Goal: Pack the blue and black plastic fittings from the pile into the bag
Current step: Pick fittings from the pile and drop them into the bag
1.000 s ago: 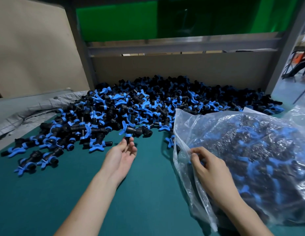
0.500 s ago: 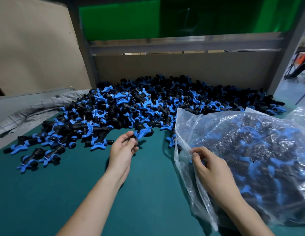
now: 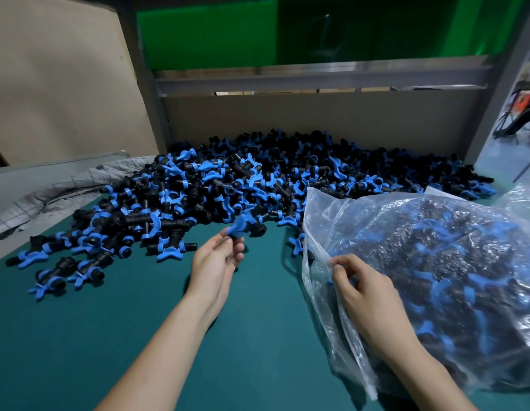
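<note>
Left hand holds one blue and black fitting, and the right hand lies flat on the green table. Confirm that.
Wrong about the right hand: the head view shows its fingers pinching the edge of the clear bag, not flat on the table. The left hand does hold a fitting.

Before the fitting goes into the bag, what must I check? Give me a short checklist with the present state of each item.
1. Left hand holds the fitting: ok, the fingers pinch it.
2. Right hand holds the bag by its edge: ok, pinched.
3. Bag mouth open enough: cannot tell.
4. Room inside the bag: cannot tell; it looks quite full.
5. Way over the table from left hand to bag free: ok.
</note>
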Demonstrator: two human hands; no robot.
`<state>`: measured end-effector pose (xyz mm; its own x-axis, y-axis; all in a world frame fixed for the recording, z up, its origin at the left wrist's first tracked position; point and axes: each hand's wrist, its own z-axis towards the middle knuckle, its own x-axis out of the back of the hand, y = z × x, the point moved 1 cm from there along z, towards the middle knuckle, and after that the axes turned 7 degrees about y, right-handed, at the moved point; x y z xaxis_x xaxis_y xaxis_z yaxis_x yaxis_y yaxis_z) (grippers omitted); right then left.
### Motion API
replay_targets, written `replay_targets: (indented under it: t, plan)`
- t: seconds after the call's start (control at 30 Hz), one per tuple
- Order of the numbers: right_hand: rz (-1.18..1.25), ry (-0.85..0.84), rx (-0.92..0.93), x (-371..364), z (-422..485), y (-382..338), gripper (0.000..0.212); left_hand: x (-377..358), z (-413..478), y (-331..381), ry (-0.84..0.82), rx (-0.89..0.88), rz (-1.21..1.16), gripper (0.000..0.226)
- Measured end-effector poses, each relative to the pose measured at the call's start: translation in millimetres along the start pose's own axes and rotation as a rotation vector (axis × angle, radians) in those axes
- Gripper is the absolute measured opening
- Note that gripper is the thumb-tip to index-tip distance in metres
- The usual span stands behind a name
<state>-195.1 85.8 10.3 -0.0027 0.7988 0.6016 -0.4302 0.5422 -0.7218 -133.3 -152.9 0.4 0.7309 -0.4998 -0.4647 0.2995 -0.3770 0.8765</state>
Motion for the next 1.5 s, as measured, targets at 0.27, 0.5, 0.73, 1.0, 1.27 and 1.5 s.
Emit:
replay_targets:
  t: [0.27, 0.5, 0.73, 1.0, 1.27, 1.5]
  plan:
    - [0.001, 0.008, 0.011, -1, 0, 0, 0.015, 7, 4, 2, 0.025, 0.391, -0.429, 0.019]
    - [-0.015, 0.016, 0.015, -2, 1, 1, 0.014, 5, 1, 4, 0.02, 0.437, -0.451, 0.026]
    - [-0.009, 0.02, 0.025, -2, 1, 2, 0.014, 2, -2, 2, -0.021, 0.45, -0.398, 0.026]
    - [0.088, 0.042, 0.057, -2, 1, 2, 0.014, 3, 1, -1, -0.058, 0.194, -0.118, 0.016]
    - [0.323, 0.22, 0.159, 5, -3, -15, 0.014, -22, -46, -12, -0.377, -0.183, 0.442, 0.015]
    - [0.253, 0.36, 0.363, 10, -12, -33, 0.024, -88, -79, -35, -0.571, -0.277, 0.35, 0.012]
